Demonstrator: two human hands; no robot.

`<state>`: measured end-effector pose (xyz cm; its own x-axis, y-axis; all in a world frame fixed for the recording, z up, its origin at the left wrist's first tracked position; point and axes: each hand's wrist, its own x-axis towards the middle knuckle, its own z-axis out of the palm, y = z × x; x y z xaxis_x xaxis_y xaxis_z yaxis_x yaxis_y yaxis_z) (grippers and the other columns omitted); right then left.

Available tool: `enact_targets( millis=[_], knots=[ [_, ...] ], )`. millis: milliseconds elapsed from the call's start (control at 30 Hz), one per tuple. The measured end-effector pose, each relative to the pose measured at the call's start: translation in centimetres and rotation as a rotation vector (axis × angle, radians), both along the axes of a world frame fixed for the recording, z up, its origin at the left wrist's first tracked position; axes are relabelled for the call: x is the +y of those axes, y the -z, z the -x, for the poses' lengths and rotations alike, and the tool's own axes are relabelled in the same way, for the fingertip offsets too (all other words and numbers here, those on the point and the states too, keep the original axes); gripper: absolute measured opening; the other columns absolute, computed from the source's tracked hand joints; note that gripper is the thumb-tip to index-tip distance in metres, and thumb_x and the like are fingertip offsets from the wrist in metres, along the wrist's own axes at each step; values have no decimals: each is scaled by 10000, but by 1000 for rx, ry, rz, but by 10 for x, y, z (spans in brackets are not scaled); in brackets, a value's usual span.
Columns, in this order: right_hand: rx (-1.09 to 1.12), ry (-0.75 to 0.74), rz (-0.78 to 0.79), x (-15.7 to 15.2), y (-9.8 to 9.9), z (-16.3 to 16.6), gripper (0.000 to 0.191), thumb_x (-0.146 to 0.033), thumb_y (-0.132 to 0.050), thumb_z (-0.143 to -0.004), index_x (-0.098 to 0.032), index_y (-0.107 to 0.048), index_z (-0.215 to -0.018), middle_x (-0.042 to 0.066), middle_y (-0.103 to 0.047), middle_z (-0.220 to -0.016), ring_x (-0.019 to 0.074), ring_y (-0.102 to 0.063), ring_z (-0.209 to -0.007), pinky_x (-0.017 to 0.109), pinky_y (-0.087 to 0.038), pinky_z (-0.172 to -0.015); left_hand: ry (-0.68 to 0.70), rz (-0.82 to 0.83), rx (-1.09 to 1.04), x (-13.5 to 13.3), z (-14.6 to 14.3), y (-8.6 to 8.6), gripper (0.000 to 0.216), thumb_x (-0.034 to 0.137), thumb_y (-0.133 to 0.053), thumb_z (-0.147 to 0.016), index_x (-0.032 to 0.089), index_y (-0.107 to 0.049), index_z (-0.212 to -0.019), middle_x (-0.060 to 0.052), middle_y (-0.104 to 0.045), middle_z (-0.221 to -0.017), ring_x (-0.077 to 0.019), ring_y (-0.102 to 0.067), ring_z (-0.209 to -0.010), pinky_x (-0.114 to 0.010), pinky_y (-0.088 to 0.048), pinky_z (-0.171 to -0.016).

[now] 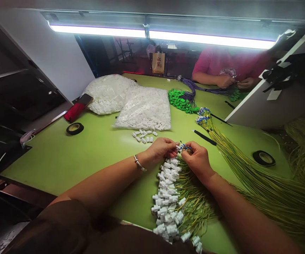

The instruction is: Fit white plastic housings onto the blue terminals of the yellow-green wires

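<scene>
My left hand [162, 149] pinches a small white connector housing [179, 148] between thumb and fingers. Close against it, my right hand [196, 157] is closed on thin wires with blue-and-white ends [186, 146]. The fingertips nearly meet, so whether a wire sits inside the housing is hidden. Below my hands lies a long row of white connectors [168, 192] joined to yellow-green wires [194, 197]. Several loose white housings [144, 135] lie just beyond my left hand. A bundle of yellow-green wires [231, 162] with blue-tipped ends stretches along the right.
Clear bags of white housings [144, 109] stand at the back of the green table [46, 158]. Black tape rolls [75, 128] [263, 158], a phone [85, 100], a black-handled tool [204, 137] and green connectors [181, 101] lie about. Across the table, a person in pink [226, 67] handles wires.
</scene>
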<state>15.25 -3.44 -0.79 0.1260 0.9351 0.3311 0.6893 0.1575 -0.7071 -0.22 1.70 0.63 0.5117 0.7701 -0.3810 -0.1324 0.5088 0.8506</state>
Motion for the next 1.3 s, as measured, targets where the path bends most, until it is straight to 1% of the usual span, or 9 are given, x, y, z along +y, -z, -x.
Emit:
enact_targets(
  millis=[400,567,633,767,800,867,967,1133,1300],
  knots=[
    [111,-21,84,1,1,4,110,-276,-579,-671,-170,-571,-641,-50,-453,-497,84,-345,-474,227,-287,-478,-84,-97,45,-6,-8,9,183,214,-698,-720,96,-569,-665,-9,-608,-523,-68,-551,-434,-169,-440,-473],
    [427,-89,136,9,0,-5,99,-253,-600,-654,-166,-560,-631,-48,-455,-530,80,-360,-498,223,-298,-479,7,-181,86,-5,-3,7,208,290,-660,-749,108,-584,-683,-6,-598,-540,-72,-529,-443,-177,-388,-444],
    [607,-20,134,13,0,-9,128,-271,-625,-649,-169,-547,-638,-52,-461,-534,74,-365,-483,219,-297,-465,139,-313,142,-9,0,3,215,314,-659,-747,111,-613,-695,-4,-599,-547,-70,-513,-457,-183,-380,-459],
    [866,98,264,17,-2,-12,231,-347,-686,-609,-169,-558,-680,-50,-488,-507,63,-337,-409,215,-206,-387,680,-813,236,-16,5,-17,124,258,-711,-696,141,-703,-734,-27,-667,-678,-90,-555,-590,-197,-421,-590],
    [874,90,280,17,-3,-11,242,-351,-698,-598,-165,-563,-675,-49,-488,-500,60,-329,-403,216,-189,-383,743,-936,266,-13,7,-22,109,254,-702,-708,151,-715,-741,-36,-677,-717,-100,-567,-629,-202,-429,-629],
    [828,56,264,15,-3,-9,231,-338,-705,-593,-155,-583,-662,-45,-493,-505,54,-320,-410,219,-187,-390,646,-1134,424,-1,15,-30,120,253,-648,-762,161,-725,-770,-60,-680,-787,-123,-579,-698,-225,-437,-702],
    [768,29,218,12,-3,-5,187,-310,-675,-606,-143,-615,-664,-34,-512,-533,54,-313,-426,228,-210,-406,299,-1291,897,30,35,-32,179,156,-567,-788,165,-719,-881,-95,-655,-904,-180,-577,-849,-292,-433,-804],
    [713,6,206,12,-1,-5,181,-321,-639,-633,-145,-619,-673,-15,-533,-552,80,-357,-464,240,-260,-446,407,-1326,1323,58,55,-20,271,34,-480,-733,140,-698,-856,-113,-613,-875,-208,-573,-850,-303,-439,-766],
    [561,-14,157,13,3,-5,173,-306,-609,-652,-172,-532,-574,-42,-455,-521,91,-365,-514,242,-275,-498,325,-1314,1310,49,47,-13,298,71,-450,-774,149,-691,-930,-112,-591,-920,-195,-587,-818,-304,-448,-749]
  ],
)
